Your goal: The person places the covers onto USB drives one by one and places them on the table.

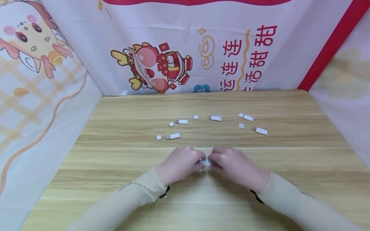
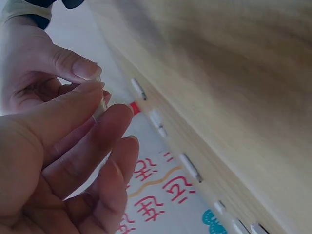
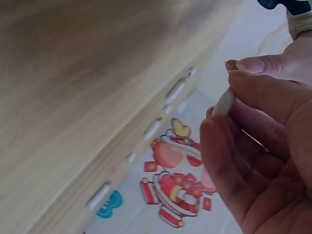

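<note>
Over the middle of the table, my left hand [image 1: 182, 162] and right hand [image 1: 235, 165] meet fingertip to fingertip. Between them is a small white USB stick [image 3: 224, 103], mostly covered by the fingers. Thumb and index finger of the left hand pinch one end of this USB stick [image 2: 101, 108]; the right thumb and fingers pinch the other. Which end bears the cap is hidden. Beyond the hands lie uncapped USB sticks [image 1: 174, 136] with bare metal plugs and loose square caps [image 1: 159, 137].
At the back right lies a USB stick [image 1: 246, 117] with its cap on or against its end. Another uncapped stick [image 1: 261, 131] rests nearer, beside a cap [image 1: 241, 125]. The wooden table [image 1: 95, 154] ends at a printed cloth [image 1: 179, 29] behind, with cloth on both sides.
</note>
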{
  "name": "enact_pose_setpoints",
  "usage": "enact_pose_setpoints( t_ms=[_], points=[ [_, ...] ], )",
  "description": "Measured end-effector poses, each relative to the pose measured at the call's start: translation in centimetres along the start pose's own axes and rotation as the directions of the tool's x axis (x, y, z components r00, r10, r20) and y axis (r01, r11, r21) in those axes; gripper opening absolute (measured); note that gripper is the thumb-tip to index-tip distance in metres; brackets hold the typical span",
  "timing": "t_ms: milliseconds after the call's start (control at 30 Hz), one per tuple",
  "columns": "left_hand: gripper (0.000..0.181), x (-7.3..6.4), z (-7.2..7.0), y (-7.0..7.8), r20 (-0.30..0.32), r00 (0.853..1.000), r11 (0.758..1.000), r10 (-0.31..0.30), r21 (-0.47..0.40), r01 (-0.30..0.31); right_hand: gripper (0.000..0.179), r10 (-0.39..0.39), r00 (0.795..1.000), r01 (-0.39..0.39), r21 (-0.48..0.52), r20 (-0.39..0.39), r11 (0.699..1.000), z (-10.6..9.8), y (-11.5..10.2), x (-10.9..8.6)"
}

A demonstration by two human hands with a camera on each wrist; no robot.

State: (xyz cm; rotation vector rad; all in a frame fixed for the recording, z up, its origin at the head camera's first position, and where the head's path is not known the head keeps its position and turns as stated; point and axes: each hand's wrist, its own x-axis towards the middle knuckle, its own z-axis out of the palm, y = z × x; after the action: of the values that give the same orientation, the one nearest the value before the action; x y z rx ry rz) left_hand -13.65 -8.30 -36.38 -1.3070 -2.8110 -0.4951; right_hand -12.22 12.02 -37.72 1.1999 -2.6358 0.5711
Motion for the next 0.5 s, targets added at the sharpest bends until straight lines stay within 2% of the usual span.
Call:
enact_pose_setpoints(
  t_ms=[200, 500],
  points=[
    [0.008, 2.0, 0.4, -1.5, 0.06, 0.995, 0.997, -0.079, -0.011, 0.08, 0.017, 0.082, 0.992, -0.087, 0.055, 0.092, 0.995, 0.6, 2.1, 1.4],
    [0.011, 4.3, 1.7, -3.9, 0.159, 0.976, 0.988, -0.146, -0.032, 0.153, 0.011, 0.091, 0.979, -0.112, 0.111, 0.18, 0.987, 1.9, 4.4, 3.2]
  ],
)
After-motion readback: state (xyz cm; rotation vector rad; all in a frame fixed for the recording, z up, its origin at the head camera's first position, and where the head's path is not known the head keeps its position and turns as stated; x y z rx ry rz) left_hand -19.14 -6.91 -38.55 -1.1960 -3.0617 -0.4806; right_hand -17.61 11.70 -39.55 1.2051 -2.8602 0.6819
